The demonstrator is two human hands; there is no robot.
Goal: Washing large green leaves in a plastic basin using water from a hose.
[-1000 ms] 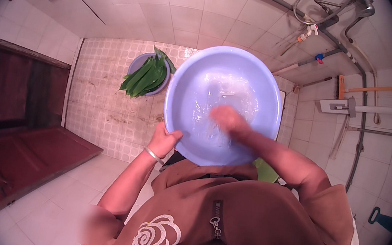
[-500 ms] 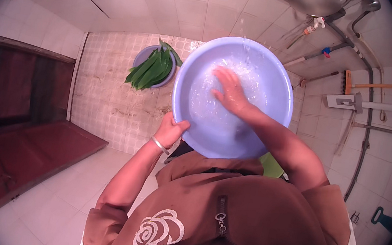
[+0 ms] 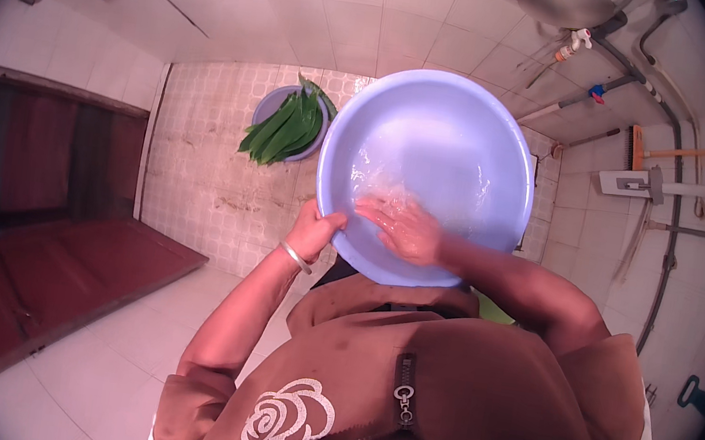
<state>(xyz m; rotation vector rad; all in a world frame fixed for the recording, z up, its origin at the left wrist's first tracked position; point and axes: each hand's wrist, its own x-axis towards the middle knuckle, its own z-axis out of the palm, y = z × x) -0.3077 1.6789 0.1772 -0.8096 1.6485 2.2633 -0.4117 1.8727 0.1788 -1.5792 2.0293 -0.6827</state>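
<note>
Pale patterned tiles (image 3: 194,137) covered the floor beneath a round lavender plastic basin (image 3: 445,157), held in front of the body. The left hand (image 3: 315,231) gripped its near-left rim; the right hand (image 3: 405,227) lay open inside the near part, fingers pointing left, toward that grip. Round, the basin had no long axis and extended mostly far from the right hand. Long green leaves (image 3: 282,132) lay farther left, nearer the left hand.

right fingers (image 3: 378,214) blurred, small basin (image 3: 270,105) part-hidden
</note>
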